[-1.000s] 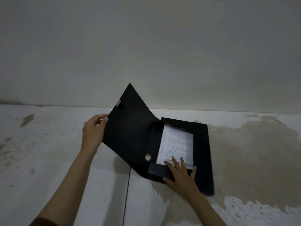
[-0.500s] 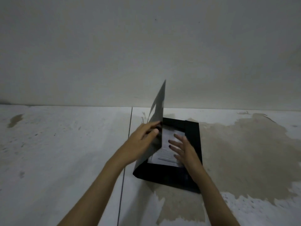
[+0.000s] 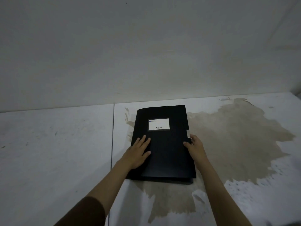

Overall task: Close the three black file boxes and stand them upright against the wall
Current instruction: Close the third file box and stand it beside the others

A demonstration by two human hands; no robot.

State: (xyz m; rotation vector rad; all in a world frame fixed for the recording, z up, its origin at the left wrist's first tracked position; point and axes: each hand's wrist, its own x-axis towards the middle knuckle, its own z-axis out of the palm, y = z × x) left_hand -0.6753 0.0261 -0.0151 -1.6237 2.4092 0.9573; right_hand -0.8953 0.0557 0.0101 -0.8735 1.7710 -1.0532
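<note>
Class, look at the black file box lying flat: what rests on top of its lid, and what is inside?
On the file box lie a white label and the left hand; the right hand grips its edge. The contents are covered.

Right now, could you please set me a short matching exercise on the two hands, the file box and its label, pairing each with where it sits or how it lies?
Column one:
1. left hand
2. right hand
3. file box
4. label

Column two:
A. white, on the far half of the lid
B. flat on the lid
C. at the clasp edge
D. closed, lying on the floor

Pairs: 1-B, 2-C, 3-D, 4-A
</note>
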